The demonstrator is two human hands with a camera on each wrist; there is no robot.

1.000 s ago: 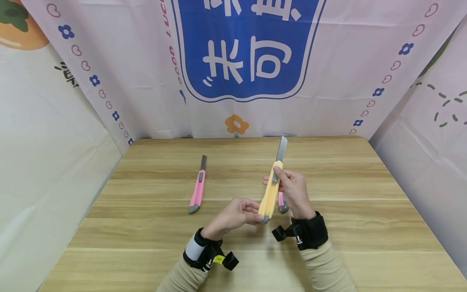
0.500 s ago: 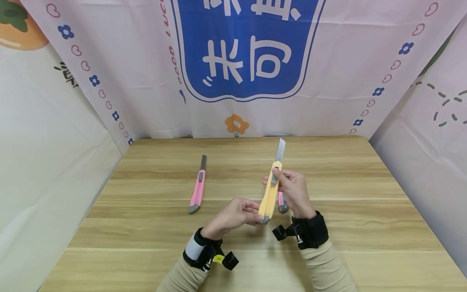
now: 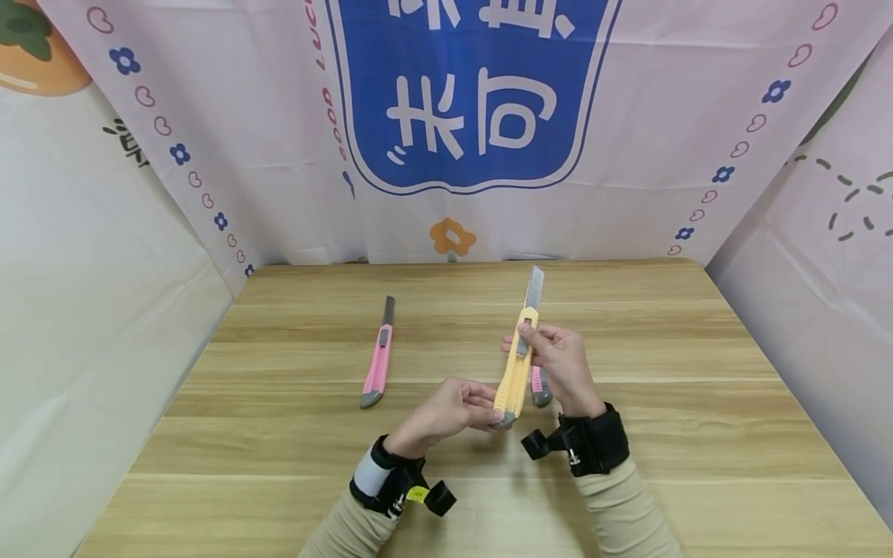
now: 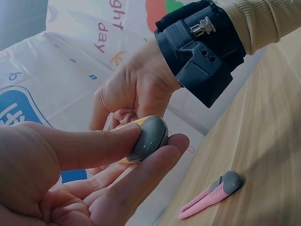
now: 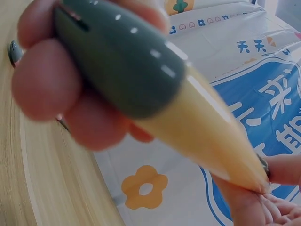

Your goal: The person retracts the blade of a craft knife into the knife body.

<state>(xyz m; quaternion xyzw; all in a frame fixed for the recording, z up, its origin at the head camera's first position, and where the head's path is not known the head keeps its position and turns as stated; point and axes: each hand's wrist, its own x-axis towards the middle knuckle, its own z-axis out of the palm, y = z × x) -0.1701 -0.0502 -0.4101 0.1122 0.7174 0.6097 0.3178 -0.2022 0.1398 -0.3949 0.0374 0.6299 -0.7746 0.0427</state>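
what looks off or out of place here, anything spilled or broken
Nothing looks spilled or broken. One oddity: the left pink cutter lies on the table with its blade exposed, seemingly risky while unheld; the yellow cutter has one out too, but is in hand.

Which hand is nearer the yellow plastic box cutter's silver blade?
Right. The right hand holds the handle just below the blade; the left hand pinches the grey end opposite.

Yellow utility knife (image 3: 515, 380), grey-ended, blade (image 3: 534, 288) extended, held aloft, tilted.
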